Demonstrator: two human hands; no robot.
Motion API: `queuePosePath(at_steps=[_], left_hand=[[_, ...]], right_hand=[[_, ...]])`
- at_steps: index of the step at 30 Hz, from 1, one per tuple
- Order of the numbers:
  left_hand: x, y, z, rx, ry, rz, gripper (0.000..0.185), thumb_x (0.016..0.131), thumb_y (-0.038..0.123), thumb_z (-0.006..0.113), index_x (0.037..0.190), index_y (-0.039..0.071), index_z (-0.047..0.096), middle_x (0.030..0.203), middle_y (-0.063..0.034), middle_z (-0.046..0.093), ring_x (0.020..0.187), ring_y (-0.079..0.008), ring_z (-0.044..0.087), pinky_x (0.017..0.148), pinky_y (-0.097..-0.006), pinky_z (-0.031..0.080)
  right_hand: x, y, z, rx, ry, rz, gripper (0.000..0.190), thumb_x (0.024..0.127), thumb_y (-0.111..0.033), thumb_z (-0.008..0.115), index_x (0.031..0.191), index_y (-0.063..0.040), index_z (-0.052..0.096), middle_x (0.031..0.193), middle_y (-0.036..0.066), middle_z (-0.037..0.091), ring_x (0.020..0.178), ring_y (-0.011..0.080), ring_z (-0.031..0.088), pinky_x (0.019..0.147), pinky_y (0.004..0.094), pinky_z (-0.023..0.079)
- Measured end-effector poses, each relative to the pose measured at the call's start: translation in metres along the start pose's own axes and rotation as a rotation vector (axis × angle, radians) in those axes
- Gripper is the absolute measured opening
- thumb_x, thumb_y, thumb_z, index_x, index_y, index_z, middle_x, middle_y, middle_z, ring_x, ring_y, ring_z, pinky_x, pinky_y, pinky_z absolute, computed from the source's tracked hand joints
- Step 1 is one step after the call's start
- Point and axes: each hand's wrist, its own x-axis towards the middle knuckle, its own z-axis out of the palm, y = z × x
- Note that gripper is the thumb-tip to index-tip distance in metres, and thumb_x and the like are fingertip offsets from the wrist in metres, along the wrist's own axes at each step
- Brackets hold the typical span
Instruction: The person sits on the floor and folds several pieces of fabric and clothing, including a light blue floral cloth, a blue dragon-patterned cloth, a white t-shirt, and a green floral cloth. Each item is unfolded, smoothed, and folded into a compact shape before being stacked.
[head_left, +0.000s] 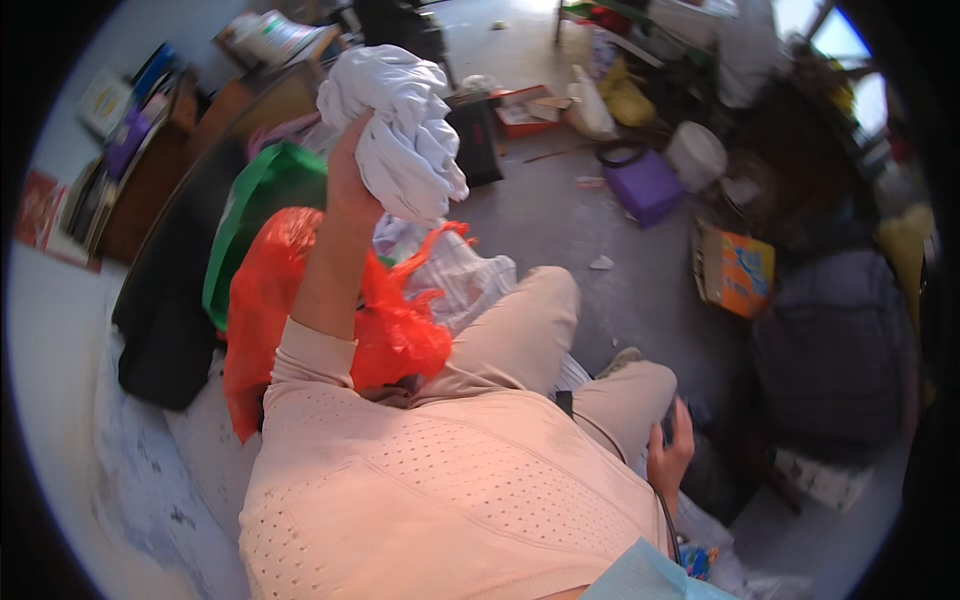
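My left hand (355, 169) is raised at the upper left and grips a bunched white cloth (405, 135), which hangs over and beyond the fingers. Below that forearm lies a red plastic bag (405, 330), with a green bag (262, 202) behind it. A pale, crumpled striped fabric (469, 274) rests between the red bag and my bent knee. Down at the lower right, my right hand (671, 450) is beside my thigh, its fingers apart and nothing seen in them.
On the floor are a purple bag (645, 184), an orange carton (739, 270), an open red box (529, 112) and a black box (476, 142). A dark grey backpack (832, 352) stands at the right. Shelves with books (142, 157) line the left wall.
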Motion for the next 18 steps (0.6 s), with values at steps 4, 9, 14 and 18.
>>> queuePosePath(at_steps=[4,9,14,18], left_hand=[[0.004,-0.111,0.079,-0.043,0.124,-0.353,0.041,0.092,0.029,0.055,0.127,0.007,0.051,0.114,-0.0086,0.061,0.105,-0.0248,0.060,0.091,-0.0393,0.049],[-0.038,-0.255,0.131,0.057,-0.071,-0.513,0.058,0.089,0.022,0.063,0.139,0.017,0.034,0.126,-0.0069,0.050,0.111,-0.0203,0.055,0.090,-0.0392,0.050],[-0.043,-0.276,0.142,0.310,-0.313,-0.600,0.053,0.089,0.020,0.066,0.135,0.010,0.043,0.102,-0.0038,0.062,0.092,-0.0130,0.062,0.080,-0.0289,0.052],[-0.025,-0.288,0.121,0.534,-0.362,-0.440,0.029,0.091,0.021,0.065,0.114,0.004,0.061,0.088,-0.0020,0.066,0.083,-0.0100,0.063,0.076,-0.0249,0.051]], right_hand=[[0.075,-0.062,0.008,0.257,0.026,-0.194,0.058,0.078,-0.004,0.068,0.132,0.002,0.048,0.127,0.022,0.055,0.115,0.0360,0.057,0.097,0.0373,0.045],[0.127,-0.114,0.020,0.113,0.346,-0.414,0.071,0.075,-0.007,0.072,0.139,-0.002,0.040,0.133,0.020,0.049,0.118,0.0318,0.054,0.100,0.0391,0.043],[0.131,-0.041,-0.009,0.724,0.341,0.065,0.050,0.079,-0.004,0.061,0.128,-0.001,0.050,0.115,0.014,0.059,0.104,0.0258,0.060,0.094,0.0367,0.047],[0.133,-0.034,-0.054,1.438,0.331,0.440,0.034,0.085,-0.010,0.053,0.118,-0.003,0.056,0.106,0.013,0.063,0.093,0.0221,0.064,0.087,0.0357,0.052]])
